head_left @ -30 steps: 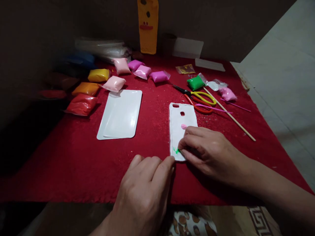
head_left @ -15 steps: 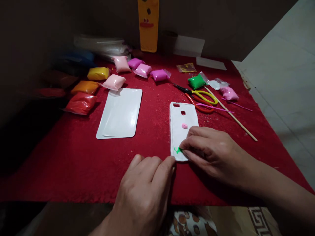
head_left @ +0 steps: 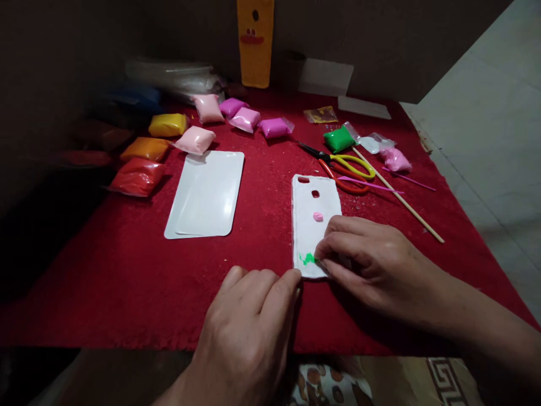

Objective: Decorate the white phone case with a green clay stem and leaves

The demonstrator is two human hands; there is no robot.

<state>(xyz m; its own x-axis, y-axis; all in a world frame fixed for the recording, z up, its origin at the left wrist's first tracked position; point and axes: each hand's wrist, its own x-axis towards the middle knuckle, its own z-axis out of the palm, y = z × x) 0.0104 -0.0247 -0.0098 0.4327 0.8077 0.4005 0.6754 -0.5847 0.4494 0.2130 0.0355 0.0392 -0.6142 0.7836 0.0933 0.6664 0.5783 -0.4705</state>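
Note:
A white clay-covered phone case (head_left: 309, 232) lies on the red cloth, with two cutouts near its top. A small pink piece (head_left: 318, 216) sits on its middle, and a ragged green patch (head_left: 307, 259) is low on its left part. My right hand (head_left: 372, 262) is over the case's lower right, thumb and fingertips pinched together at the green patch's right end; what they pinch is hidden. Curled on the cloth, my left hand (head_left: 253, 316) touches the case's lower left corner with a fingertip.
White plates (head_left: 207, 194) lie left of the case. Behind are packets of pink (head_left: 195, 140), red (head_left: 137, 177) and green clay (head_left: 338, 138). Scissors (head_left: 349, 166) and a wooden stick (head_left: 401, 197) lie at the right. A yellow decorated case (head_left: 255, 56) stands against the back wall.
My right hand has shifted slightly right along the case, and more of the green patch shows. My left hand has stayed in place.

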